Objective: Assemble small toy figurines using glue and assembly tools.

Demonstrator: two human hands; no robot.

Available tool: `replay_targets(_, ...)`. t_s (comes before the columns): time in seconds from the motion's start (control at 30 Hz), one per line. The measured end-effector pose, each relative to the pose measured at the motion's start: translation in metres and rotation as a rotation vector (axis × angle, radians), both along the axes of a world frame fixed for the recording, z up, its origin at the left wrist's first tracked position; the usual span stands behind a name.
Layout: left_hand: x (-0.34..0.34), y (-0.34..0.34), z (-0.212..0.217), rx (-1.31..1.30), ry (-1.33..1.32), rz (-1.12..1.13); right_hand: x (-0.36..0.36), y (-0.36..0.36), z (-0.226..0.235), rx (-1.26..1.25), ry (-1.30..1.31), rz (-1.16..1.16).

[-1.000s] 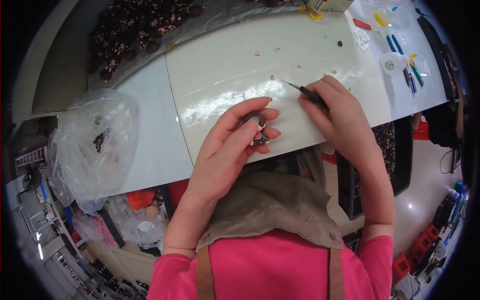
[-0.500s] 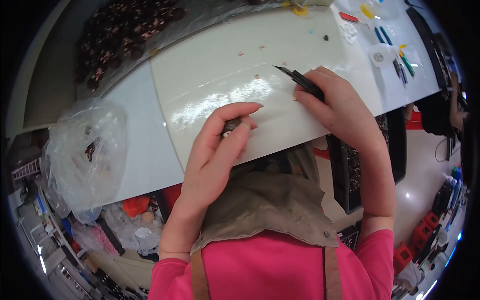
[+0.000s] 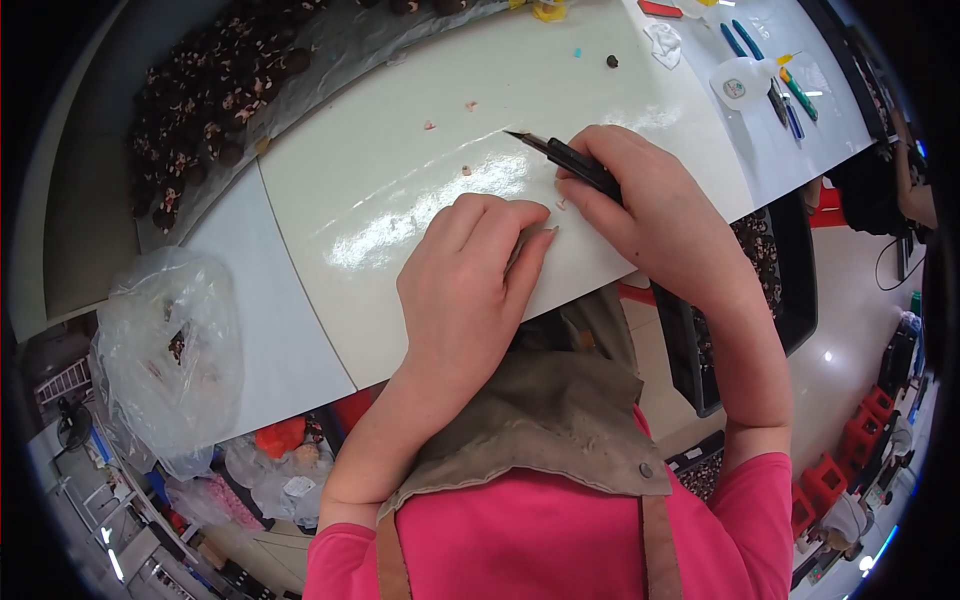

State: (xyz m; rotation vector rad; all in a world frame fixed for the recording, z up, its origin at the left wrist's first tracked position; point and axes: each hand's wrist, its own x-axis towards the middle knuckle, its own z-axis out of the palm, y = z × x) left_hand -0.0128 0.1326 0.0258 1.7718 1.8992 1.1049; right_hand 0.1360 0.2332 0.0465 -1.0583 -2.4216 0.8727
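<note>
In the head view, the left hand (image 3: pixel 465 265) is back-up above the near part of the glossy cream-white work surface (image 3: pixel 350 310), its fingers curled over and the thumb reaching toward the bent forefinger with a narrow gap; whether it has hold of anything cannot be told, as the palm is hidden. The right hand (image 3: pixel 645 205) is closed around the slim black pen-shaped craft knife (image 3: pixel 580 165), gripped between thumb and fingers, the dark pointed tip aimed up and left, clear of the left hand. A small pinkish scrap (image 3: pixel 560 203) lies between the hands, and a pale crumb (image 3: pixel 466 170) just beyond the left one. Farther off are a small dark lump (image 3: pixel 612 61), a crumpled white tissue (image 3: pixel 664 45) and a white squeeze bottle with a yellow tip (image 3: pixel 742 84). A heap of dark brown rounded pieces (image 3: pixel 220 90) fills the upper left, with a clear plastic bag (image 3: pixel 165 375) below it.
</note>
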Motion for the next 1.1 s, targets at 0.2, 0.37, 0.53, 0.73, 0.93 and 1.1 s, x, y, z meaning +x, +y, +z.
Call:
replay_targets(0.2, 0.002, 0.014, -0.002, -0.028, -0.010, -0.018, 0.030, -0.010, 0.012, -0.062, 0.121, -0.083)
replay_targets(0.37, 0.002, 0.024, -0.004, -0.028, 0.023, -0.045, 0.054, -0.029, 0.016, -0.103, -0.027, -0.170)
replay_targets(0.53, 0.006, 0.035, -0.009, -0.003, 0.052, -0.086, 0.050, -0.035, 0.007, -0.204, -0.049, -0.249)
replay_targets(0.73, 0.011, 0.036, -0.011, -0.045, 0.044, -0.036, 0.050, -0.031, 0.014, -0.220, -0.141, -0.175)
replay_targets(0.93, 0.015, 0.038, -0.011, -0.070, 0.064, -0.053, 0.052, -0.029, 0.012, -0.150, -0.199, -0.150)
replay_targets(1.1, 0.018, 0.039, -0.013, -0.042, 0.050, -0.008, 0.055, -0.029, 0.010, -0.205, -0.197, -0.151)
